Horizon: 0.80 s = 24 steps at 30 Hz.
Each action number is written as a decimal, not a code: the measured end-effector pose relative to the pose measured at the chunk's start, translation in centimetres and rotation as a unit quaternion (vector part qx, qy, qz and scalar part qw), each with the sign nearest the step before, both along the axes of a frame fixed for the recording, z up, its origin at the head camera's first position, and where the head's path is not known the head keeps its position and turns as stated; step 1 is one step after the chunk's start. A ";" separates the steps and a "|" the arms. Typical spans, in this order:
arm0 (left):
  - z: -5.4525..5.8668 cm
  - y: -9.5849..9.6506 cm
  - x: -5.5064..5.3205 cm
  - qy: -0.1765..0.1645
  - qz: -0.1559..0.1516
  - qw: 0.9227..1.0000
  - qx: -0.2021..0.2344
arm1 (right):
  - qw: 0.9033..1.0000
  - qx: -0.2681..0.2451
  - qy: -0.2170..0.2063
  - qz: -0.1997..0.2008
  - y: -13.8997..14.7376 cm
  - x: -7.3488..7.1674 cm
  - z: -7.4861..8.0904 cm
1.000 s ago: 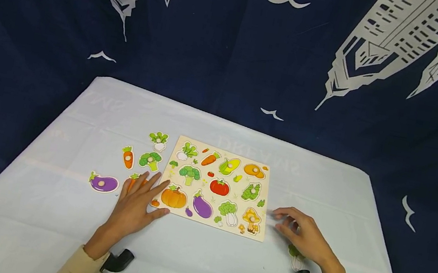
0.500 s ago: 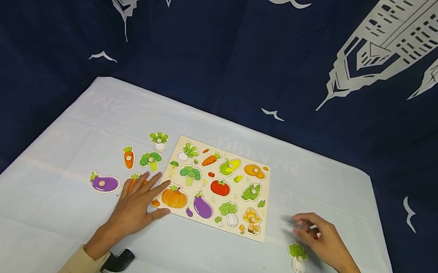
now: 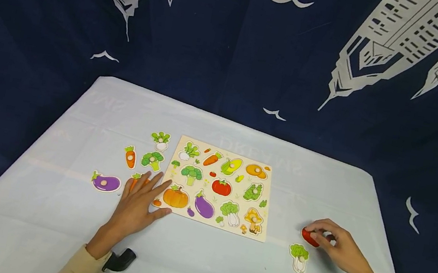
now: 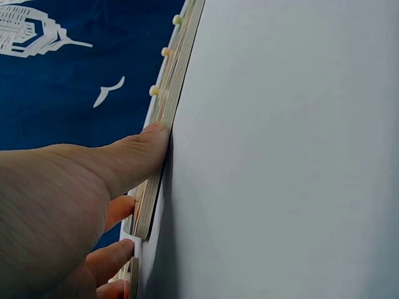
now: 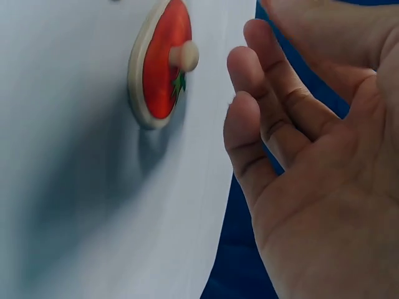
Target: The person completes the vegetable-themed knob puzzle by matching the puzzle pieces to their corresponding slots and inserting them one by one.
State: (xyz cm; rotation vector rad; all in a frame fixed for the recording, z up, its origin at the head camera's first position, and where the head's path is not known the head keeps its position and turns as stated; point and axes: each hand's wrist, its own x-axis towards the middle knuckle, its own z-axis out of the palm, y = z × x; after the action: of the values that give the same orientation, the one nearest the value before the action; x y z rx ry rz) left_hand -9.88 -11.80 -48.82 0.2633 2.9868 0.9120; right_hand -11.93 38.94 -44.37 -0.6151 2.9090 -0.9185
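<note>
My left hand (image 3: 138,200) lies with spread fingers over the lower left corner of a wooden vegetable puzzle board (image 3: 207,229). Its thumb touches the board's near edge (image 4: 146,212), and other fingers partly cover a pumpkin piece (image 3: 135,182). On the right, my right hand (image 3: 337,248) hovers with bent fingers at a red tomato puzzle piece (image 3: 308,237). In the right wrist view, the tomato's wooden knob (image 5: 187,56) stands free, with a gap to the fingertips. Just nearer than the tomato lies a bok choy piece (image 3: 299,258).
Left of the board lie radish (image 3: 160,142), broccoli (image 3: 152,161), carrot (image 3: 130,157) and eggplant (image 3: 106,183) pieces. Knobbed corn (image 3: 231,166), potato (image 3: 256,171), green vegetable (image 3: 253,191) and mushroom (image 3: 253,219) pieces sit in the board. A dark blue printed cloth (image 3: 199,46) hangs behind the white table.
My right hand has moved right, away from the board's right edge, to the tomato piece, uncovering it and the bok choy piece. My left hand has stayed in place.
</note>
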 end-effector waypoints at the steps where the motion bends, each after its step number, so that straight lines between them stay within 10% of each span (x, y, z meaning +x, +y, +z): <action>1: 0.0 0.0 0.0 0.001 0.000 1.000 0.001 | 1.000 0.001 -0.003 -0.001 0.1 0.0 0.0; 24: 0.0 0.0 -0.1 -0.001 -0.003 1.000 -0.001 | 0.997 0.034 -0.059 -0.033 1.5 -0.8 -1.3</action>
State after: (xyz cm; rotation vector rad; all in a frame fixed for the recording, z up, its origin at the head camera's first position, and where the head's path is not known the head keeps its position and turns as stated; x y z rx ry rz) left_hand -9.97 -11.76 -48.80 0.2712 2.9841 0.9071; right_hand -12.76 40.47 -45.66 -0.4466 2.8573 -0.8291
